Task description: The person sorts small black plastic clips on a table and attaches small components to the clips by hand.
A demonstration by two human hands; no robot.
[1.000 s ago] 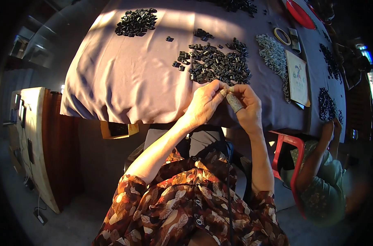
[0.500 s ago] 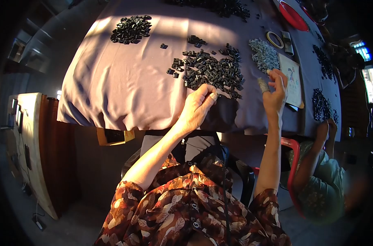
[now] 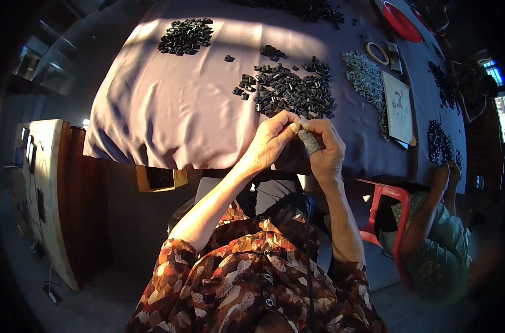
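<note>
Black pieces (image 3: pixel 294 91) just beyond the hands (image 3: pixel 270 143) (image 3: pixel 327 152).

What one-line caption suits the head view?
Left hand and right hand meet beside a heap of small black parts on cloth.

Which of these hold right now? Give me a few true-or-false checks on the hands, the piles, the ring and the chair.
1. The left hand and right hand come together at the fingertips. True.
2. The grey pile lies left of the large black pile. False: it lies to its right.
3. The pale ring lies farther from the wearer than the printed sheet. True.
4. The grey finger covering is on the left hand. False: it is on the right hand.
5. The chair beside the other person is blue. False: it is red.
</note>
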